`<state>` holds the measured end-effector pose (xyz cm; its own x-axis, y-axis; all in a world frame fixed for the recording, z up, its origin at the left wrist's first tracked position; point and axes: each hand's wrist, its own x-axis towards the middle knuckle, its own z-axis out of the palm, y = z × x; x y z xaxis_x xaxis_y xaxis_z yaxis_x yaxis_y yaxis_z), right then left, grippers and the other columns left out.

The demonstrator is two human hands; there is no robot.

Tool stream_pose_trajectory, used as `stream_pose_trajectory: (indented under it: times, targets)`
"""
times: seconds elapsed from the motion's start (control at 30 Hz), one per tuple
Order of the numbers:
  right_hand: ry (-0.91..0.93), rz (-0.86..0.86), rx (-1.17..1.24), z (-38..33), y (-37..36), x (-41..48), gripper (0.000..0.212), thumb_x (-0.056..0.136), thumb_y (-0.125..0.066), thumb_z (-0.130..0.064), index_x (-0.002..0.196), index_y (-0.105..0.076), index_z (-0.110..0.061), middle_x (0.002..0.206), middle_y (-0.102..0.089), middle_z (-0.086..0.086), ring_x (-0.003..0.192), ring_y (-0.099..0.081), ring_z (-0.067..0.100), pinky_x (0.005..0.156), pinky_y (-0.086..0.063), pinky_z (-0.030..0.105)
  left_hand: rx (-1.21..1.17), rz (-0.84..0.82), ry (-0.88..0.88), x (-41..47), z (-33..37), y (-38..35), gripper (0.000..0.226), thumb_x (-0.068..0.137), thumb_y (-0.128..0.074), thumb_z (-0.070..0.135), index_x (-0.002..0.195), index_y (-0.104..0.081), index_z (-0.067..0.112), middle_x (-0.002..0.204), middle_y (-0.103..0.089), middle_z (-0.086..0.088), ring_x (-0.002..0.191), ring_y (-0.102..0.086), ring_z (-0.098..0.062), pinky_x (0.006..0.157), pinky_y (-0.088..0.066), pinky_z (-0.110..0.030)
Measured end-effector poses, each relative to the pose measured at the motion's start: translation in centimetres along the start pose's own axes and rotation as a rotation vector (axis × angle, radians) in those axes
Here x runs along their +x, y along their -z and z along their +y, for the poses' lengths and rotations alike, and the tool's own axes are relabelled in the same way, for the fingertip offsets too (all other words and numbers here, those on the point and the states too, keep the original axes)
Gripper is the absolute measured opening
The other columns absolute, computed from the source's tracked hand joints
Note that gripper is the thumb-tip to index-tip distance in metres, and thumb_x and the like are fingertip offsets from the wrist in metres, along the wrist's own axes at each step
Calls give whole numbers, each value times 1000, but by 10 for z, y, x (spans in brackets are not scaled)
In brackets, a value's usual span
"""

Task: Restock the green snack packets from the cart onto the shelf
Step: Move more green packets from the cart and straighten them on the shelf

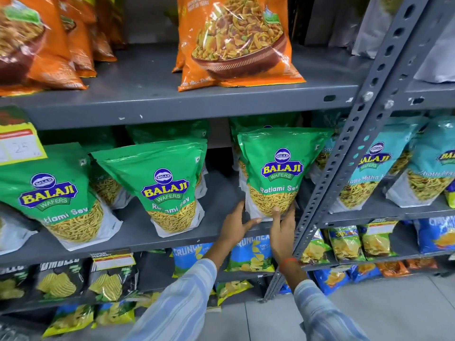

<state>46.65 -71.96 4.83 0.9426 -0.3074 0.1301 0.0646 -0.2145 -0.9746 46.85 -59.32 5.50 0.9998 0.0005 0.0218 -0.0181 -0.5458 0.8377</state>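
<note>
A green snack packet stands upright at the right end of the grey middle shelf, with more green packets behind it. My left hand cups its lower left corner. My right hand presses its lower right corner, thumb on the front. Two more green packets lean on the same shelf, one in the middle and one at the left. The cart is out of view.
A slotted grey upright rises right beside the held packet. Orange packets fill the shelf above, teal packets the bay to the right, blue and black chip bags the shelves below. A yellow price tag hangs at left.
</note>
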Motion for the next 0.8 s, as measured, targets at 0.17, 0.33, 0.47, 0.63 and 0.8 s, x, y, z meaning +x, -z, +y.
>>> stream_pose_trajectory:
  times: [0.17, 0.33, 0.47, 0.63, 0.8]
  targets:
    - [245, 95, 54, -33, -31, -52, 55, 94, -31, -33, 144, -18, -15, 155, -17, -7, 145, -15, 9, 120, -16, 29, 463, 460, -305, -45, 2, 33, 70, 94, -42, 42, 147, -2, 18, 158, -2, 3, 145, -18, -14, 116, -27, -39]
    - [272, -147, 122, -64, -91, -79, 46, 93, -26, -48, 138, -19, -41, 148, -20, -29, 142, -17, -1, 120, -16, 41, 489, 830, -308, -93, -17, 100, 89, 87, -44, 56, 146, 7, 14, 159, 13, 0, 147, 2, -15, 122, -4, -33]
    - [160, -270, 188, -73, -133, -83, 58, 89, -30, -53, 139, -31, -25, 145, -33, -12, 137, -29, 2, 117, -25, 37, 299, 706, -104, -97, -51, 149, 115, 70, -55, 69, 145, 11, 13, 158, 1, -12, 147, 1, -13, 119, -11, -30]
    - [-105, -380, 225, -56, -163, -79, 68, 78, -28, -71, 120, -57, -26, 127, -60, 6, 122, -52, 21, 110, -37, 47, -25, 242, 93, -90, -101, 170, 88, 65, -79, 41, 136, -32, 19, 141, -46, 3, 127, -43, -8, 94, -44, -24]
    - [-107, -412, 267, -50, -156, -85, 55, 86, -28, -64, 120, -55, -31, 125, -62, -1, 119, -55, 12, 105, -42, 40, -55, 205, 120, -82, -119, 171, 80, 67, -76, 47, 134, -41, 24, 134, -57, 2, 122, -51, -14, 94, -48, -31]
